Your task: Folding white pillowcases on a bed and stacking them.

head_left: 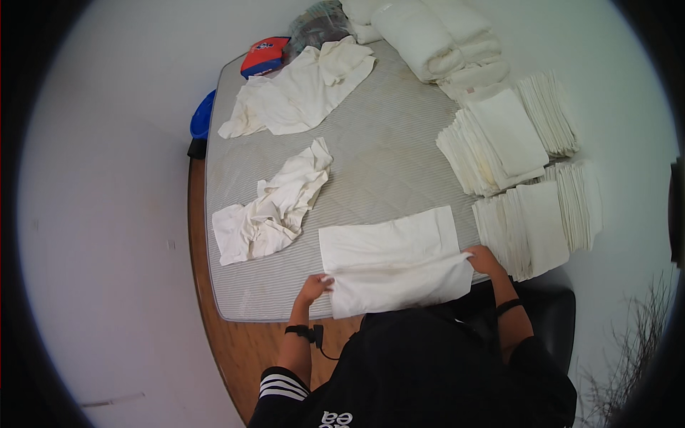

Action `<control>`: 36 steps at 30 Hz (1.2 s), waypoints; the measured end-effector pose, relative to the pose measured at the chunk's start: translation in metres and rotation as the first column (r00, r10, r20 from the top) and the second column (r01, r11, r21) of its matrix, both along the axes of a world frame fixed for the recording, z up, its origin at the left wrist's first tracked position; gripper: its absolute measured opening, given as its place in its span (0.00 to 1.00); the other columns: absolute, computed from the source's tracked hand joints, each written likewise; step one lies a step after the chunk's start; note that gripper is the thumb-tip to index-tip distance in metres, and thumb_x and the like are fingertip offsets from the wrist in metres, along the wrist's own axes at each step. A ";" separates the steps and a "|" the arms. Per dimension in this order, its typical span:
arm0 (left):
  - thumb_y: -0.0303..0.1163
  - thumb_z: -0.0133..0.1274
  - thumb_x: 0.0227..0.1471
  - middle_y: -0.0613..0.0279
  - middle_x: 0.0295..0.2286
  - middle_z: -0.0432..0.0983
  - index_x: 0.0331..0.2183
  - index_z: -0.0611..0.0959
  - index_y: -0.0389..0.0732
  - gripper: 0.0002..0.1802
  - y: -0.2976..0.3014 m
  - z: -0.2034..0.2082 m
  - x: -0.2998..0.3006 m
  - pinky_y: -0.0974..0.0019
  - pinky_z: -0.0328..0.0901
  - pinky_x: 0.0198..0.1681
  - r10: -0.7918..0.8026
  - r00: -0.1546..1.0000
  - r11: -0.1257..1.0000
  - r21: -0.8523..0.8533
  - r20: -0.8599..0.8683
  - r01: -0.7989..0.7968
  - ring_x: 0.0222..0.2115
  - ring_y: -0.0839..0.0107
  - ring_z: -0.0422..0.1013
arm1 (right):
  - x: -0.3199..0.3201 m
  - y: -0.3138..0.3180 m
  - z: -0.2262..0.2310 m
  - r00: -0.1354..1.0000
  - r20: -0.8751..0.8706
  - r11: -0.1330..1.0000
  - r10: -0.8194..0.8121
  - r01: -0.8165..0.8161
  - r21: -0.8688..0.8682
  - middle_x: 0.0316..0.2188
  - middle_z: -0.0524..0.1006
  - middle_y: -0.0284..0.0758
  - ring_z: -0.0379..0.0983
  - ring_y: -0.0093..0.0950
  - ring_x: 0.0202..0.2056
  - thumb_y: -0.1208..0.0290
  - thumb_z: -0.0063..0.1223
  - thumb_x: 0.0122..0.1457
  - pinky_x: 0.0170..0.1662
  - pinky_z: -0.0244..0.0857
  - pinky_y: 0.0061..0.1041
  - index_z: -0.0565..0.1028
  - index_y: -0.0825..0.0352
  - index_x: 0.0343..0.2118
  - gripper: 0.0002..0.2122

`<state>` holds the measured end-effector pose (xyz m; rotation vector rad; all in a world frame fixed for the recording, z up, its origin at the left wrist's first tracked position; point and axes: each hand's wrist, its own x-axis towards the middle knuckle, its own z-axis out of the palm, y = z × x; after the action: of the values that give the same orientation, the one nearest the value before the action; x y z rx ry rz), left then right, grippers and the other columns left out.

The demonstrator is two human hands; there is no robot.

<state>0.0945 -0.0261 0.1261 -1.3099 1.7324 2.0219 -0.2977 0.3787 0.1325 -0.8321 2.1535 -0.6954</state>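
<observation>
A white cloth [389, 240] like a towel lies spread on the near edge of the mattress [378, 164], a raised fold running across its middle. My left hand [315, 288] pinches that fold at its left end. At the other end my right hand [485, 260] grips the cloth between thumb and fingers. The near part of the cloth hangs toward my body. Left of it a crumpled white cloth [275, 207] lies loose, and farther back another rumpled white cloth [300, 93] is spread out.
Stacks of folded white cloths [524, 221] stand along the right side, with another folded pile [496, 139] behind. Rolled white bedding [421, 39] sits at the back, near a red and blue bag [265, 57]. A black chair [553, 314] is at my right.
</observation>
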 end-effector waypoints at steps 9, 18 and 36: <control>0.33 0.58 0.48 0.64 0.19 0.75 0.29 0.82 0.34 0.10 -0.035 -0.031 -0.055 0.70 0.68 0.28 0.196 0.973 0.759 -0.647 0.126 -0.069 0.21 0.75 0.71 | -0.036 -0.059 -0.046 0.886 -0.069 0.887 -0.458 0.450 -0.108 0.26 0.77 0.40 0.73 0.26 0.30 0.73 0.51 0.58 0.35 0.66 0.25 0.73 0.73 0.30 0.07; 0.34 0.59 0.46 0.60 0.20 0.78 0.32 0.83 0.35 0.13 -0.080 -0.087 -0.069 0.68 0.65 0.27 0.316 0.948 0.649 -0.721 -0.035 -0.243 0.21 0.71 0.72 | -0.058 -0.094 -0.101 0.829 -0.152 0.843 -0.537 0.527 -0.106 0.32 0.78 0.40 0.73 0.30 0.33 0.68 0.52 0.58 0.38 0.66 0.28 0.76 0.71 0.40 0.12; 0.33 0.64 0.40 0.67 0.21 0.74 0.28 0.84 0.34 0.13 -0.120 -0.107 -0.111 0.69 0.63 0.27 0.245 0.942 0.936 -0.310 0.230 -0.167 0.22 0.78 0.66 | -0.084 -0.140 -0.102 0.905 0.011 0.881 -0.426 0.411 0.235 0.37 0.78 0.42 0.74 0.32 0.37 0.68 0.56 0.54 0.42 0.67 0.27 0.78 0.72 0.38 0.13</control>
<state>-0.0169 -0.1465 0.0193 -1.8328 1.8740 1.6303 -0.3815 0.2384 0.0305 -0.2153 2.3248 -0.6549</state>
